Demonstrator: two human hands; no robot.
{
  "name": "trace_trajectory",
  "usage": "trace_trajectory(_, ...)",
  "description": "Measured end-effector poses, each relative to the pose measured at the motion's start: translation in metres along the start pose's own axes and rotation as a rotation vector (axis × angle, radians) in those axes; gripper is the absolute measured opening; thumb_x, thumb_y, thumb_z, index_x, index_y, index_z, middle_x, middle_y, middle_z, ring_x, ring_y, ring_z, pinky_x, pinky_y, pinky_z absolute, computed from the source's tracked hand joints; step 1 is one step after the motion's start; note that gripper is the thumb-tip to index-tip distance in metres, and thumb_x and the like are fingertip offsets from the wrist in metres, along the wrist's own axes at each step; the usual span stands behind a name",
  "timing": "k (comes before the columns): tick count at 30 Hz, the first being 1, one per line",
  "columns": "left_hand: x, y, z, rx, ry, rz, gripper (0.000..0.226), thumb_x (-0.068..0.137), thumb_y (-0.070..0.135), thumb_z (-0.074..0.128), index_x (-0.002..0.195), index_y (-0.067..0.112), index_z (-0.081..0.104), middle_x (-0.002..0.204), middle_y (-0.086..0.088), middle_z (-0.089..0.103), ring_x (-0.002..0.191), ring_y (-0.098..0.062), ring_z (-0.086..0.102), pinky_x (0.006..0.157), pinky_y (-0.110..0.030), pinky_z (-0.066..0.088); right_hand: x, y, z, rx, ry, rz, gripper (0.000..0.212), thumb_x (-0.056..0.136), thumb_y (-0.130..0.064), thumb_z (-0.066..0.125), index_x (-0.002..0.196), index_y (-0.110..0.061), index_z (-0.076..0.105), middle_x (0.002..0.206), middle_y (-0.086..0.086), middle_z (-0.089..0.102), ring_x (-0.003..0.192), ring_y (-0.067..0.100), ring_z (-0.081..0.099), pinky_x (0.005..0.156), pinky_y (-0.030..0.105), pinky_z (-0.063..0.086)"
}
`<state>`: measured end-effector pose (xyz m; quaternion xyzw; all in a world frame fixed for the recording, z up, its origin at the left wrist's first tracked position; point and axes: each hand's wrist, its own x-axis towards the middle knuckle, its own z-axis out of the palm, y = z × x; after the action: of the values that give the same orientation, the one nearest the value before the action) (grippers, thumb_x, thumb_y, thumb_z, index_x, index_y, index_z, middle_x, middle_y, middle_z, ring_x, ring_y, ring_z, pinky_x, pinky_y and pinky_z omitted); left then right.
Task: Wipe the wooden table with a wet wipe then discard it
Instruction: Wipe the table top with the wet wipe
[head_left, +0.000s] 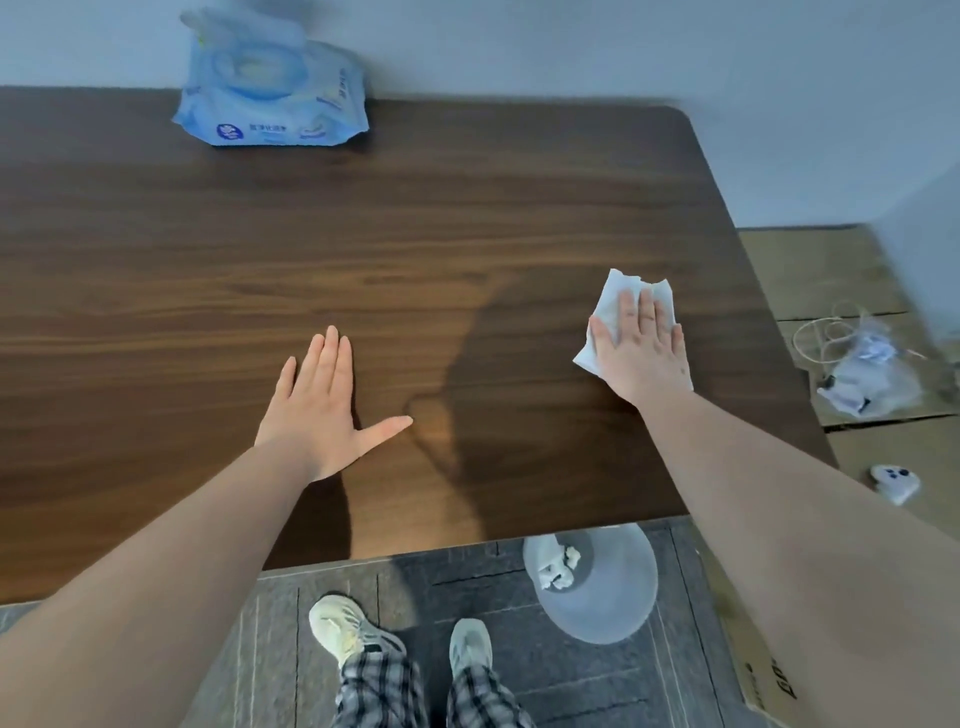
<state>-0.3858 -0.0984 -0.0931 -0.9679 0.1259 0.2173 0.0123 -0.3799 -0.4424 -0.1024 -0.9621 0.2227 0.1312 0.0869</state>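
Observation:
The dark wooden table (363, 234) fills most of the view. My right hand (641, 348) lies flat on a white wet wipe (613, 293), pressing it onto the table near the right edge; the wipe sticks out past my fingertips and thumb. My left hand (317, 405) rests palm down on the bare table nearer the middle, fingers together, thumb spread, holding nothing. A blue pack of wet wipes (270, 88) stands at the far edge, its lid open.
A grey waste bin (608, 597) with crumpled white wipes inside stands on the floor below the table's near right corner. Cardboard sheets (821, 275), a plastic bag with cord (867, 374) and a small white device (896, 480) lie right of the table. My feet stand below.

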Motion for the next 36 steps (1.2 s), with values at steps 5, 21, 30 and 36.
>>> trace_trajectory(5, 0.001, 0.004, -0.001, 0.013, -0.018, -0.024, 0.116, 0.064, 0.088, 0.005, 0.145, 0.008, -0.02, 0.157, -0.005, -0.023, 0.144, -0.017, -0.021, 0.119, -0.04, -0.005, 0.005, 0.031, -0.006, 0.012, 0.015, 0.056, 0.067, 0.096, -0.056, 0.011, 0.152, -0.022, -0.006, 0.162, 0.004, -0.007, 0.148, 0.02, -0.008, 0.12, 0.042, -0.001)
trace_trajectory(21, -0.008, -0.023, -0.009, -0.106, 0.008, 0.098, 0.118, 0.065, 0.086, 0.016, 0.148, 0.007, -0.013, 0.158, -0.008, -0.017, 0.146, -0.019, -0.014, 0.118, -0.038, -0.002, -0.044, -0.052, 0.011, -0.04, -0.046, 0.04, 0.066, 0.098, -0.052, 0.01, 0.152, -0.017, -0.009, 0.161, 0.006, -0.011, 0.148, 0.022, -0.012, 0.12, 0.042, -0.004)
trace_trajectory(30, -0.078, -0.178, 0.013, -0.101, 0.022, -0.199, 0.12, 0.063, 0.087, 0.012, 0.148, 0.005, -0.01, 0.159, -0.009, -0.013, 0.146, -0.019, -0.011, 0.12, -0.039, 0.002, -0.093, -0.267, 0.058, -0.113, -0.075, -0.349, 0.067, 0.098, -0.053, 0.009, 0.151, -0.018, -0.011, 0.161, 0.003, -0.014, 0.147, 0.021, -0.017, 0.119, 0.041, -0.009)
trace_trajectory(36, -0.128, -0.298, 0.033, -0.083, -0.027, -0.433, 0.128, 0.057, 0.093, 0.008, 0.148, 0.004, -0.011, 0.159, -0.011, -0.013, 0.146, -0.021, -0.01, 0.12, -0.043, 0.004, -0.133, -0.403, 0.094, -0.158, -0.094, -0.577, 0.067, 0.097, -0.054, 0.008, 0.15, -0.021, -0.013, 0.161, 0.002, -0.015, 0.147, 0.022, -0.016, 0.119, 0.042, -0.008)
